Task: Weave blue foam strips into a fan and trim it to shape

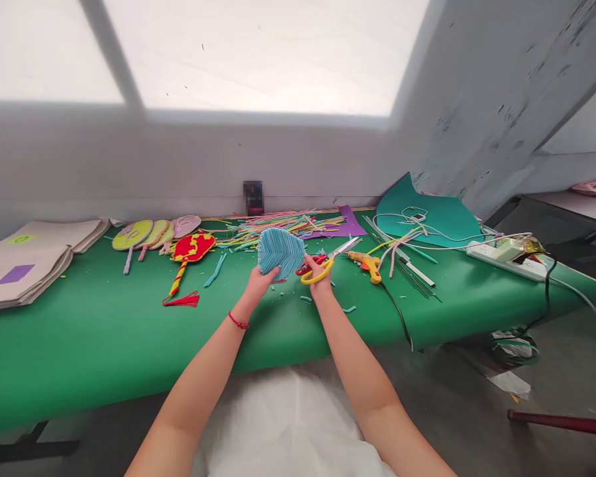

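Tbl [129, 344]: hands [259, 285] [320, 281] w/ blue panel [278, 250] (L), scissors [336, 252] (R).

Your arms [353, 361] extend forward, angled inward. Your left grip [261, 285] is pinched; your right grip [321, 283] is curled nearby.

Shiny metal scissor blades [343, 248]

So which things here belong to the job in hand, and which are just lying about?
Job in hand:
blue striped piece, in the left hand
scissors, in the right hand
blue strip, probably, going by colour

Just lying about, judging by what's untouched:
red and yellow fan
glue gun
teal sheet
power strip
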The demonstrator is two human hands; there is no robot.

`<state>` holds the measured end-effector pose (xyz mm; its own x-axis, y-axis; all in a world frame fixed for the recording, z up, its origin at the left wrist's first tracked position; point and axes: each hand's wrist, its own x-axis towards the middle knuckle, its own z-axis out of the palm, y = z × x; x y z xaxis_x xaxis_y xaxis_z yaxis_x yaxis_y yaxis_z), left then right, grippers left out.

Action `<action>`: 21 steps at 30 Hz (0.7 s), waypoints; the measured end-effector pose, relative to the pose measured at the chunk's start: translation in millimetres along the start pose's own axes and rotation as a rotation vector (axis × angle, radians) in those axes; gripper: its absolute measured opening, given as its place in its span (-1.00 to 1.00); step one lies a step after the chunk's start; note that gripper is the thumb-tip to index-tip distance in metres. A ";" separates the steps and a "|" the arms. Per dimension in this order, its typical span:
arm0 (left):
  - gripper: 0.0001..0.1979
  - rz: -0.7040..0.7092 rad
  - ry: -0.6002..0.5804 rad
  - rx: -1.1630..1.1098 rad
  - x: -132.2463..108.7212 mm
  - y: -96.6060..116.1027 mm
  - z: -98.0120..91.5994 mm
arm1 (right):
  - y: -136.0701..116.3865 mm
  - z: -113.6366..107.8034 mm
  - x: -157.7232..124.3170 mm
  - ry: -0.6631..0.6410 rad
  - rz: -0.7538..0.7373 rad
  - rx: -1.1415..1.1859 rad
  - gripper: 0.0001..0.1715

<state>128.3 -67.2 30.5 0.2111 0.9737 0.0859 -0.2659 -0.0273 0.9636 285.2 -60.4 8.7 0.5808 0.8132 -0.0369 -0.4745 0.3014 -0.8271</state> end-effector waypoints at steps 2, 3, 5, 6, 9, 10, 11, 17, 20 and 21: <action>-0.56 -0.005 0.009 0.000 0.5 0.7 -1.0 | 1.3 -0.8 1.4 0.014 -0.005 0.019 -0.49; -0.56 -0.007 0.013 -0.001 0.7 0.9 -1.4 | 1.6 -1.0 1.8 0.017 0.001 0.036 -0.49; -0.55 -0.013 0.017 -0.004 1.3 0.9 -2.0 | 1.4 -1.0 2.0 0.011 0.017 0.061 -0.47; -0.55 -0.016 0.018 -0.006 1.5 0.8 -2.1 | 1.0 -0.8 1.9 0.010 0.023 0.064 -0.47; -0.55 -0.021 0.016 -0.010 1.5 0.9 -2.1 | -0.3 -0.1 1.4 0.016 0.036 0.049 -0.48; -0.54 -0.021 0.015 -0.013 1.3 1.2 -2.2 | -0.5 0.0 1.4 0.016 0.040 0.047 -0.48; -0.54 -0.021 0.015 -0.017 1.1 1.8 -2.3 | -0.5 0.0 1.4 0.013 0.047 0.049 -0.48; -0.48 -0.013 0.078 -0.104 4.2 6.8 -7.0 | 2.0 -1.6 1.4 0.021 0.066 0.092 -0.50; -0.47 0.025 0.132 -0.205 8.8 6.7 -10.9 | 1.9 -1.3 -0.9 -0.043 0.082 0.084 -0.55; -0.47 0.045 0.139 -0.230 10.0 6.2 -11.8 | 1.5 -0.7 -2.0 -0.085 0.098 0.082 -0.55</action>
<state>117.7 -54.9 34.4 0.0669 0.9948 0.0764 -0.4824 -0.0348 0.8753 283.7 -62.0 7.1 0.4726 0.8789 -0.0651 -0.5806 0.2550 -0.7732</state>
